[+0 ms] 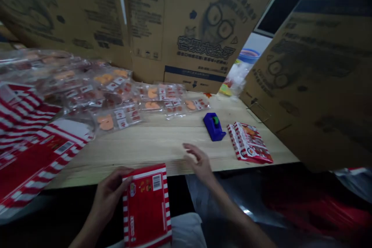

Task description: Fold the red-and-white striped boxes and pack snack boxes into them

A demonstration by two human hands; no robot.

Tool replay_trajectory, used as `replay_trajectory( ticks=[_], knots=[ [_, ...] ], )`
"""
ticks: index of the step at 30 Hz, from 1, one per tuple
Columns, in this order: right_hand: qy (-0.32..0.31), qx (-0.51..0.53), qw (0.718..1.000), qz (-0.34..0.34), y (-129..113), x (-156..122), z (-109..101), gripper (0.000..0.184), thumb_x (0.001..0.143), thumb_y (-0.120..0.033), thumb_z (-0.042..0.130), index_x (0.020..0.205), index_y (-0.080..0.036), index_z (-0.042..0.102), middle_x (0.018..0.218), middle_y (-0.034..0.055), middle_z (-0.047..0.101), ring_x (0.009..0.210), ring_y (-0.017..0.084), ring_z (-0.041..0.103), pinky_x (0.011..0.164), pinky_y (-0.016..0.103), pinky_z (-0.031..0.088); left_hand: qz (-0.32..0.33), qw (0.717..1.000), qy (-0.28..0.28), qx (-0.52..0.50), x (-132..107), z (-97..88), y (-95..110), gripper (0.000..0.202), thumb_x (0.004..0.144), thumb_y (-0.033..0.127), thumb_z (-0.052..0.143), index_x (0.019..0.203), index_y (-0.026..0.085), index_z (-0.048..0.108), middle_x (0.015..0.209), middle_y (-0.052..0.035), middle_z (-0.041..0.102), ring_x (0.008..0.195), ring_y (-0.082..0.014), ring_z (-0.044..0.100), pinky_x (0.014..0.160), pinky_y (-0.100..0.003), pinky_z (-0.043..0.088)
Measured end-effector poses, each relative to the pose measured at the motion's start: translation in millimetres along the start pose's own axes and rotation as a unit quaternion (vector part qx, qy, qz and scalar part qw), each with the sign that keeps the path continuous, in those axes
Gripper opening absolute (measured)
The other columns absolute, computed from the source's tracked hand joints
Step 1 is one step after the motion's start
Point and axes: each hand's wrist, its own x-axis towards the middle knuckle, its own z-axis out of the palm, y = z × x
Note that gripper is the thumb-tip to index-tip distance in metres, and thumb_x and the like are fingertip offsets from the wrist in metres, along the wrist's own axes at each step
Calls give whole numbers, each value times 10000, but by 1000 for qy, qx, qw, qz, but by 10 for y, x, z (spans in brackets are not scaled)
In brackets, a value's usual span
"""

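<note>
My left hand (pixel 109 193) grips the left edge of a flat red box with white stripes (pixel 147 206), held below the front edge of the wooden table (pixel 151 143). Over that front edge hovers my right hand (pixel 199 162), fingers loosely spread and holding nothing. It is a little blurred. A blue tape dispenser (pixel 214 126) stands just beyond the right hand. To its right lies a finished red striped box (pixel 249 142).
Several clear packets with orange pieces (pixel 116 97) cover the table's left and back. Flat red-and-white striped cartons (pixel 31 139) are stacked at the left. Tall cardboard boxes (pixel 186 23) wall in the back and right side (pixel 316 81).
</note>
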Motion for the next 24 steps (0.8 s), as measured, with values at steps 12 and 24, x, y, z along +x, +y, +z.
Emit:
replay_trajectory(
  ticks=[12, 24],
  knots=[
    [329, -123, 921, 169, 706, 712, -1962, 291, 533, -473, 686, 531, -187, 631, 469, -10, 540, 515, 154, 479, 516, 280, 375, -191, 962, 25, -195, 33, 362, 150, 396, 627, 363, 837, 896, 232, 578, 786, 42, 705, 601, -164, 669, 554, -264, 560],
    [418, 30, 896, 145, 903, 690, -1796, 321, 483, -445, 735, 595, -166, 623, 573, 6, 587, 522, 134, 497, 491, 272, 403, -148, 986, 2, -75, 137, 424, 176, 510, 634, 448, 820, 1054, 204, 666, 948, -39, 732, 717, -209, 698, 625, -289, 583]
  ],
)
